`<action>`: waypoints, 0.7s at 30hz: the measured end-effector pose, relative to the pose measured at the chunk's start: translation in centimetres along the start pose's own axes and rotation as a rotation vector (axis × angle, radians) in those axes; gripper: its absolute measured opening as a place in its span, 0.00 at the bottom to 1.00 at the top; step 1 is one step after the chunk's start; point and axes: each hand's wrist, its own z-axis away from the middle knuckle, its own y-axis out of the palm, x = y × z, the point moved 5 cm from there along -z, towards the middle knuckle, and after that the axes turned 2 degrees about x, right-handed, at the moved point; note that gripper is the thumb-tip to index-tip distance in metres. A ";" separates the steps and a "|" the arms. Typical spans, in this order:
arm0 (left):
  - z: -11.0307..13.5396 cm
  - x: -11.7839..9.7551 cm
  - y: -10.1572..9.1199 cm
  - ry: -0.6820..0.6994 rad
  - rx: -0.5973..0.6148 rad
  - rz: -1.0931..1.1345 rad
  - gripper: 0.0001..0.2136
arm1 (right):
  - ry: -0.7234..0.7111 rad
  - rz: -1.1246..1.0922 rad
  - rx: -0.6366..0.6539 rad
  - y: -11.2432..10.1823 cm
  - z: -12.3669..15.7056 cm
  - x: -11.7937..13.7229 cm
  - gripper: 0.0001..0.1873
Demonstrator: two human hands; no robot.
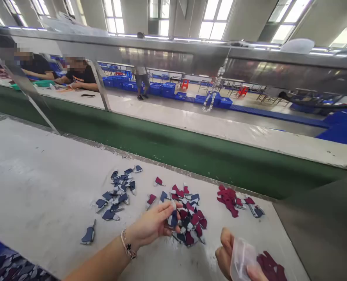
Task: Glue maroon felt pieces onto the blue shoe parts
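Note:
My left hand (152,224) pinches a navy fabric piece (173,219) at the edge of a mixed pile of maroon and navy fabric pieces (191,218). To the left lies a loose heap of navy pieces with white parts (116,193), and a single navy piece (88,235) rests nearer the front. A maroon heap (228,201) lies to the right. My right hand (227,253) grips a clear plastic bag (242,259) at the lower edge of the view. Dark maroon pieces (269,267) lie beside the bag, and they may be inside it.
The white work table (44,183) ends at a metal-trimmed edge, beyond which runs a green-sided belt (173,152). Seated co-workers (79,72) work across it. Further back are a standing person (141,76) and blue crates (120,81). A patterned fabric pile (12,269) sits bottom left.

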 end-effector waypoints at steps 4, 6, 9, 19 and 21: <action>0.3 0.5 0.6 -0.035 0.078 -0.126 0.16 | -0.040 -0.007 -0.028 0.3 -0.8 0.9 0.32; 0.7 0.5 1.1 -0.025 0.127 -0.150 0.16 | -0.036 -0.005 -0.067 0.1 -1.1 1.0 0.30; 1.3 0.3 2.0 0.016 0.184 -0.191 0.23 | -0.014 0.037 -0.130 0.0 -0.9 1.5 0.31; 2.7 -0.7 2.7 0.204 -0.059 -0.767 0.27 | -0.175 0.705 -0.294 4.3 0.8 6.4 0.13; 3.1 -1.2 3.1 0.254 -0.082 -0.863 0.27 | -0.284 0.796 -0.350 4.8 0.7 6.9 0.11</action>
